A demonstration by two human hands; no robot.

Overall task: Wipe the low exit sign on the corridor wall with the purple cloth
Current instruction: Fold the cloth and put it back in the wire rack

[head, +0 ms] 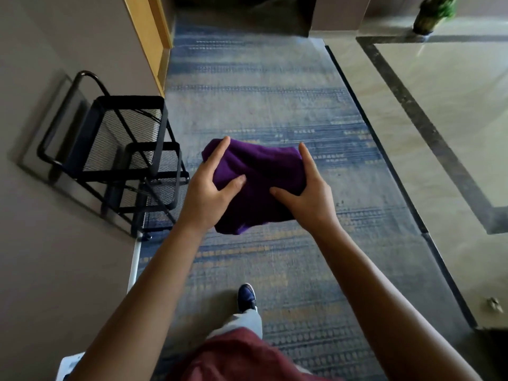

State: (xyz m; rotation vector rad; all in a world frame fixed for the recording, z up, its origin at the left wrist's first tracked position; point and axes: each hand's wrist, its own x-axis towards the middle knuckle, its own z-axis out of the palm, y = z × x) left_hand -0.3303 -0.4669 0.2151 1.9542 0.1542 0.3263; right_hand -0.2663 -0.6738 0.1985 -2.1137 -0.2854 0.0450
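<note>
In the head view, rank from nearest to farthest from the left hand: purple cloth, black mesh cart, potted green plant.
From the left hand:
1. Purple cloth, gripped in it.
2. Black wire-mesh cart, left, by the wall.
3. Potted green plant, far upper right.

Both hands (pixel 261 193) outstretched — fingers gripping.
</note>
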